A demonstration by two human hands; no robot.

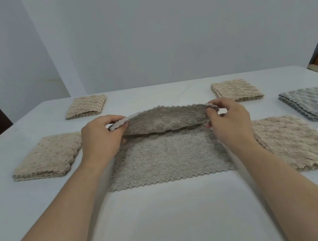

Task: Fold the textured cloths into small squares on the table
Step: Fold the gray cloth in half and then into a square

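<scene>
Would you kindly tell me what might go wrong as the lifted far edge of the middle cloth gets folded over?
1. The left hand and right hand pinch only the far corners of the grey-beige cloth. The span between them hangs unsupported, so it may land crooked against the near zigzag edge.
2. The right forearm passes close over the beige cloth on the right and might drag it out of shape.

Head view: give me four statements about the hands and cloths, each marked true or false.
The left hand and right hand pinch the far corners of the centre cloth, raised above the table. True.
The centre cloth is already a small square. False: its near half lies spread flat.
A grey folded cloth lies at the right. True.
The left hand lies flat on the table. False: it holds the centre cloth.
</scene>
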